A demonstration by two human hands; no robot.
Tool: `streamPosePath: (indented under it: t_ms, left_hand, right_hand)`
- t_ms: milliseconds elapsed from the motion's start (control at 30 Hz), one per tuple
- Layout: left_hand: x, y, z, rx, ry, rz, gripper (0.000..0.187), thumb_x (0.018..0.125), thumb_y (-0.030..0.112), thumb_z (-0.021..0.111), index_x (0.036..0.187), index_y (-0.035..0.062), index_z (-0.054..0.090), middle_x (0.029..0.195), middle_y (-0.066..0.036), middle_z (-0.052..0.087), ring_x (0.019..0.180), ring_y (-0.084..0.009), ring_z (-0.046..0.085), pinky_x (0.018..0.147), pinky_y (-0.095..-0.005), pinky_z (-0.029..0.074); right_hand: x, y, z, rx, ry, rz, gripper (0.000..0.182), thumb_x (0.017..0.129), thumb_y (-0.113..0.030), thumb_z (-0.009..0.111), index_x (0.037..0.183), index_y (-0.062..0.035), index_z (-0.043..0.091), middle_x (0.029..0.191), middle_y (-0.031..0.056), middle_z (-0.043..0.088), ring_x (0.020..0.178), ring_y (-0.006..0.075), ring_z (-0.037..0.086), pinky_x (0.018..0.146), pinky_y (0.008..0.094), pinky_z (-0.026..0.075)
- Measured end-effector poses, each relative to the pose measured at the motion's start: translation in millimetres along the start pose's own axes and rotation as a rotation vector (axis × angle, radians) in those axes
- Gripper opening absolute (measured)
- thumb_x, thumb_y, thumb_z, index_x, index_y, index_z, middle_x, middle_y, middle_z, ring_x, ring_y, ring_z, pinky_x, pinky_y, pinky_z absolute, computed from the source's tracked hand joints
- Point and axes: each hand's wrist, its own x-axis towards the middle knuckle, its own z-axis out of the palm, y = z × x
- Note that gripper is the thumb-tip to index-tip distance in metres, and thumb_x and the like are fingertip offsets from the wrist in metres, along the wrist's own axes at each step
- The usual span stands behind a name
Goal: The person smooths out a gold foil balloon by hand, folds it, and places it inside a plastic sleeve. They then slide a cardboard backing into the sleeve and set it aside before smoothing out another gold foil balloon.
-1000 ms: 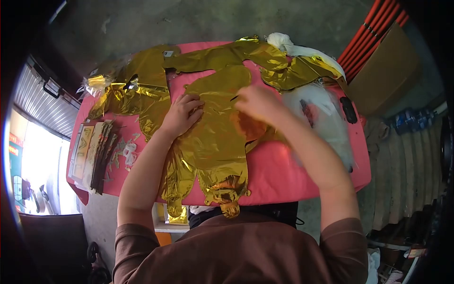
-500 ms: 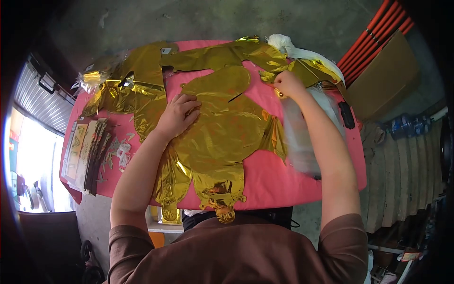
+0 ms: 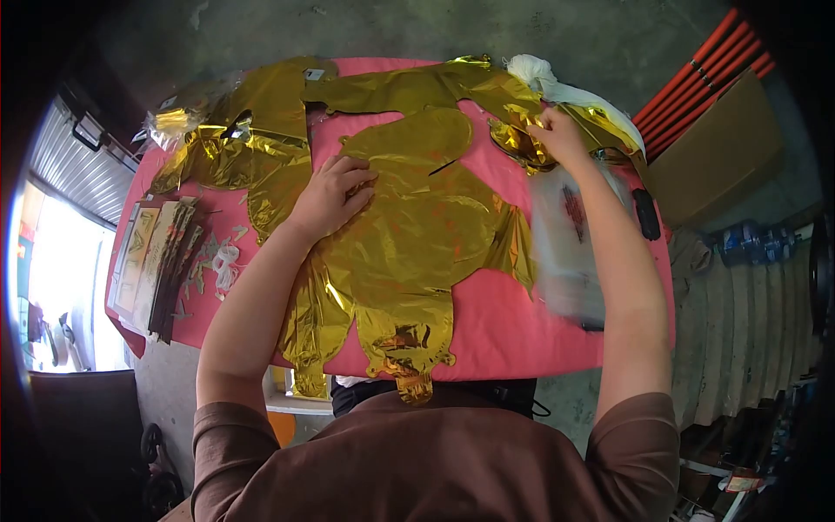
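A flat, uninflated gold foil balloon (image 3: 413,230) with rounded lobes lies across the pink-covered table (image 3: 522,339). My left hand (image 3: 335,196) rests on its left part, fingers bent loosely and lying on the foil. At the far right, my right hand (image 3: 561,139) has its fingertips pinched on a crumpled gold foil piece (image 3: 524,146), whose exact shape I cannot make out. Beyond it, more gold foil (image 3: 396,90) stretches along the table's far edge. A clear plastic bag (image 3: 565,252) lies below my right forearm, partly hidden by it.
A stack of cards or packets (image 3: 161,261) stands at the left, beside a small white string bundle (image 3: 224,265). White string (image 3: 531,74) lies at the far right corner. A black object (image 3: 646,214) sits on the right edge. A cardboard box (image 3: 713,157) and red poles (image 3: 696,74) stand beyond.
My right hand has moved slightly away and to the right, and the crumpled foil at its fingertips now shows more spread out. My left hand stays on the balloon. The view has shifted slightly.
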Motion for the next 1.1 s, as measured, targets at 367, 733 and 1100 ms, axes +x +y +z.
streamPosePath:
  t_ms: [367, 733, 1100]
  left_hand:
    - [0, 0, -1, 0.019, -0.006, 0.001, 0.026, 0.083, 0.014, 0.061, 0.107, 0.0045, 0.062, 0.111, -0.01, 0.056, 0.105, -0.0297, 0.051, 0.093, -0.0379, 0.041]
    - [0, 0, -1, 0.016, -0.014, -0.005, 0.029, 0.081, 0.015, 0.061, 0.108, 0.0053, 0.062, 0.112, -0.01, 0.056, 0.106, -0.0291, 0.05, 0.094, -0.038, 0.04]
    - [-1, -2, 0, 0.014, -0.028, -0.002, 0.029, 0.081, 0.015, 0.061, 0.108, 0.0053, 0.062, 0.113, -0.01, 0.055, 0.108, -0.0289, 0.049, 0.095, -0.0378, 0.04]
  right_hand:
    - [-34, -54, 25, -0.867, -0.13, -0.338, 0.019, 0.079, -0.021, 0.06, 0.083, -0.0041, 0.067, 0.091, 0.0132, 0.064, 0.084, 0.0324, 0.062, 0.073, 0.0412, 0.049]
    - [-2, -24, 15, -0.297, -0.208, -0.05, 0.018, 0.065, -0.015, 0.076, 0.068, -0.0017, 0.063, 0.063, 0.0082, 0.062, 0.056, 0.0163, 0.058, 0.053, 0.0307, 0.044]
    - [-2, -5, 5, 0.526, -0.228, 0.36, 0.017, 0.078, -0.019, 0.073, 0.078, -0.0062, 0.061, 0.075, 0.0008, 0.061, 0.067, 0.0089, 0.055, 0.059, 0.0256, 0.045]
